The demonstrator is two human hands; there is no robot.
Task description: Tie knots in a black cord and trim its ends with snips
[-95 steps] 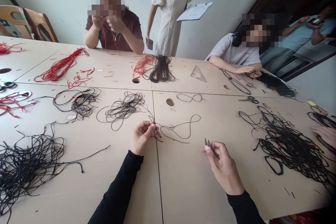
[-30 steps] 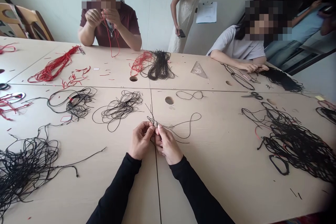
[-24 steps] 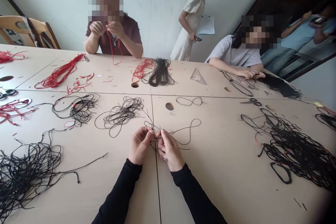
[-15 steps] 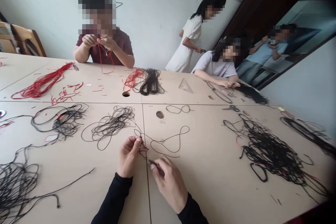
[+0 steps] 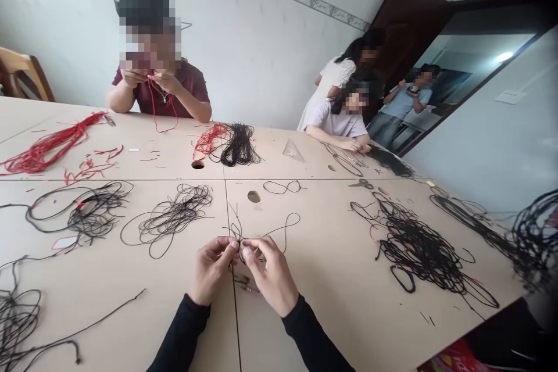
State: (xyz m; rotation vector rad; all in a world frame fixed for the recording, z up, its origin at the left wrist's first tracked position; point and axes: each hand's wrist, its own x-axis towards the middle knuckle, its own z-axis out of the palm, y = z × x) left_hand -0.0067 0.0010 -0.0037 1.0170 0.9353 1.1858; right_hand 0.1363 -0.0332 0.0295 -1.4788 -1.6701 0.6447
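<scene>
My left hand (image 5: 212,269) and my right hand (image 5: 269,273) meet over the table seam, both pinching a thin black cord (image 5: 279,231) that loops away to the right on the light wooden table (image 5: 322,279). Small metal snips (image 5: 244,285) lie on the table just under and between my hands. Both forearms wear black sleeves.
Black cord bundles lie at left (image 5: 170,218), far left (image 5: 87,215) and in a large tangle at right (image 5: 418,250). Red cords (image 5: 47,145) and a red-and-black bundle (image 5: 226,142) sit further back. Two seated people work cords across the table; others stand by the doorway.
My right hand brought the snips to the cord, then set them on the table and now pinches the cord beside my left. The view has tilted upward and swung right.
</scene>
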